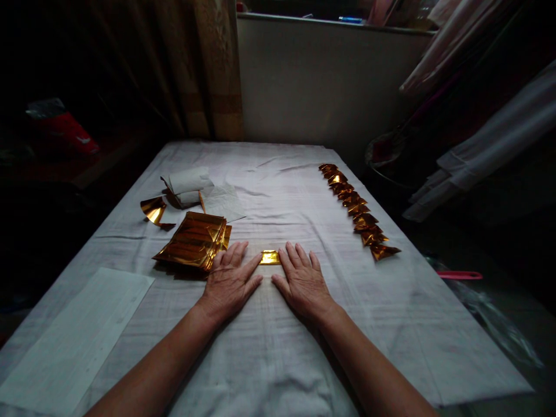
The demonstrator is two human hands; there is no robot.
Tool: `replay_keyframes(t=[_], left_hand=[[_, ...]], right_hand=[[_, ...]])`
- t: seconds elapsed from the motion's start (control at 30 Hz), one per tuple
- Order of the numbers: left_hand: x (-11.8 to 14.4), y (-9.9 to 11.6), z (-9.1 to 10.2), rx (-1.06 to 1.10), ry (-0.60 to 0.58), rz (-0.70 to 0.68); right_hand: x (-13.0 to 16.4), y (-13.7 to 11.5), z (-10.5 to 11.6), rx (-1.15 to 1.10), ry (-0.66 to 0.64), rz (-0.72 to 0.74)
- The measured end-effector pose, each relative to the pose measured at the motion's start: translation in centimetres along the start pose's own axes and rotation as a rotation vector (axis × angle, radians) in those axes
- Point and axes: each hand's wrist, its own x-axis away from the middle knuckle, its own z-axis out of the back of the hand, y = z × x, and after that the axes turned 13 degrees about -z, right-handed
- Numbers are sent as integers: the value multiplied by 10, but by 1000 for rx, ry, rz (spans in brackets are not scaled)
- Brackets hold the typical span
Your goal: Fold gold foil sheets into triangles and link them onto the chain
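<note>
Gold foil piece (270, 257) lies between your fingertips; your left hand (230, 282) and right hand (303, 282) press flat, open, on the cloth-covered surface (278, 347).

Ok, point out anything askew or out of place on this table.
One curled gold foil piece lies apart from the gold sheet stack, bent upward instead of flat. The folded gold pieces sit in a tidy row; nothing spilled.

The cloth-covered desk (269, 174) carries a stack of gold sheets (193, 242), a row of folded gold pieces (354, 208), white paper (73, 341) and one small gold piece (270, 258).
</note>
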Motion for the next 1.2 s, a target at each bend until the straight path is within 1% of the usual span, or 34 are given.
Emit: replay_keyframes(t=[0.1,0.2,0.3,0.5,0.7,0.87,1.07,1.2], left_hand=[[-8,3,0,16,-3,24],[-16,5,-1,3,-40,44],[-17,6,0,-23,-72,31],[-2,-2,7,-66,-100,-33],[14,-10,16,-114,-183,-124],[12,-8,19,-119,-169,-117],[5,-1,17,-106,-112,-86],[5,3,14,-116,-71,-119]], right_hand=[[0,0,0,1,-7,-4],[0,0,0,7,-8,-5],[0,0,1,4,-10,-4],[0,-1,1,8,-31,-18],[-1,-1,1,21,-41,-23],[0,0,0,27,-15,-8],[0,0,-3,-2,41,-14],[-3,-4,-3,0,52,43]])
